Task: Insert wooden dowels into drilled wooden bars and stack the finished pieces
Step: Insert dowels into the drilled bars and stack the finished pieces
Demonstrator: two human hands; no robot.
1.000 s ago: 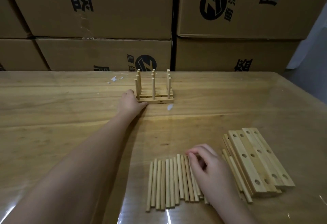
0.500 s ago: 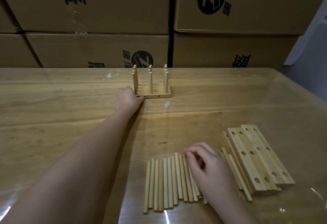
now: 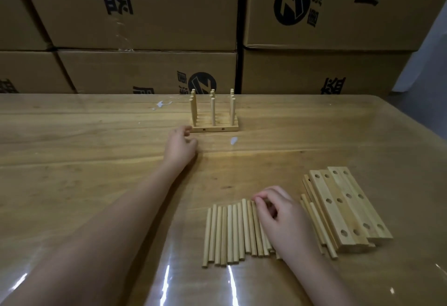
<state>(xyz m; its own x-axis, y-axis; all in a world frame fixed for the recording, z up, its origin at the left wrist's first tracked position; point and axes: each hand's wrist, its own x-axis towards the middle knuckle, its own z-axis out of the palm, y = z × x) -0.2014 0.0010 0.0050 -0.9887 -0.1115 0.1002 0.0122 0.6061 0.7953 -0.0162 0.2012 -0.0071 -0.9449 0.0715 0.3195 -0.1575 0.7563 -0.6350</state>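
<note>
Standing side by side in the far middle of the scene, the finished pale wooden bars with upright round dowels (image 3: pixel 214 128) show their pegs rising in three columns. The person's left hand (image 3: pixel 180 146) lies just beside their near-left corner, fingers loosely curled and holding nothing.

Well apart from it and nearer the camera, a row of loose pale wooden dowels (image 3: pixel 227 233) lies flat, ends pointing away. The right hand (image 3: pixel 281 217) rests on the row's right side, fingertips (image 3: pixel 260 199) curled down onto the far ends. Whether they pinch a dowel cannot be told.

Just right of that hand, a stack of flat, drilled pale wooden bars (image 3: pixel 348 206) lies at a slant, with more dowels tucked along its left edge.

Everything sits on a glossy brown wooden table (image 3: pixel 72 160) marked with white specks (image 3: pixel 234 140). Stacked brown cardboard boxes (image 3: pixel 145 15) with black printing fill the background.
</note>
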